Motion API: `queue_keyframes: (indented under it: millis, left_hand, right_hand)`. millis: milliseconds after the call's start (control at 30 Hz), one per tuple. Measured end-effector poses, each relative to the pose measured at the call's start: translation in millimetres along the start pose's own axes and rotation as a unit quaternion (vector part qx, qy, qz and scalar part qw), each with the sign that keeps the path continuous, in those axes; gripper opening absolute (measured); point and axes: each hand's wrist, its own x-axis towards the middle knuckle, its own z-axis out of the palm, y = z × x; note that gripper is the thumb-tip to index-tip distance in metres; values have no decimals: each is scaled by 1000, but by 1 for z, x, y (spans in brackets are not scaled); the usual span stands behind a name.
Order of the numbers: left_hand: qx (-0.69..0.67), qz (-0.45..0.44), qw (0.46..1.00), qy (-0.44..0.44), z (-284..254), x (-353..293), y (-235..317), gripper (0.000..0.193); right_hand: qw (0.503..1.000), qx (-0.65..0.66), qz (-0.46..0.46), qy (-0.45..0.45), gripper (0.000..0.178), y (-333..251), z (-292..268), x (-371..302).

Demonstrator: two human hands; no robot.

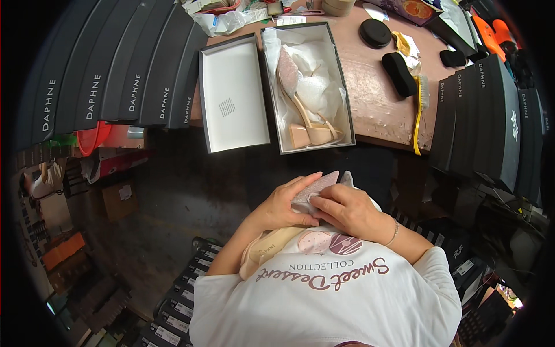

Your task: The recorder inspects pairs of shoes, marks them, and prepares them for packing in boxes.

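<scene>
Shoebox lid (234, 95) inside-up on tabletop (370, 110). Left hand (280, 205): fingers around toe of pink-glitter pump (321, 184), at chest. Beyond, open shoebox (318, 148) with matching slingback (319, 136). Right hand (351, 214): fingers pinching white wad (312, 199), paper or cloth unclear. Probably stuffing or wiping; next move calls for steady left hold, light right touch.

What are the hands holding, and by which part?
A shoe, by its glittery pink toe in the left hand; right hand at its opening.
</scene>
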Motion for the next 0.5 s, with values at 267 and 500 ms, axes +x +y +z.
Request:
queue_keyframes:
  millis: [267,500]
  left_hand:
    - [-49,-21,995,82,-20,-4,-3,94]
    - [160,211,889,372,-89,-11,65,86]
  right_hand:
    - [995,3,-38,-96,11,5,-15,1]
    - [997,48,20,65,14,7,-37,19]
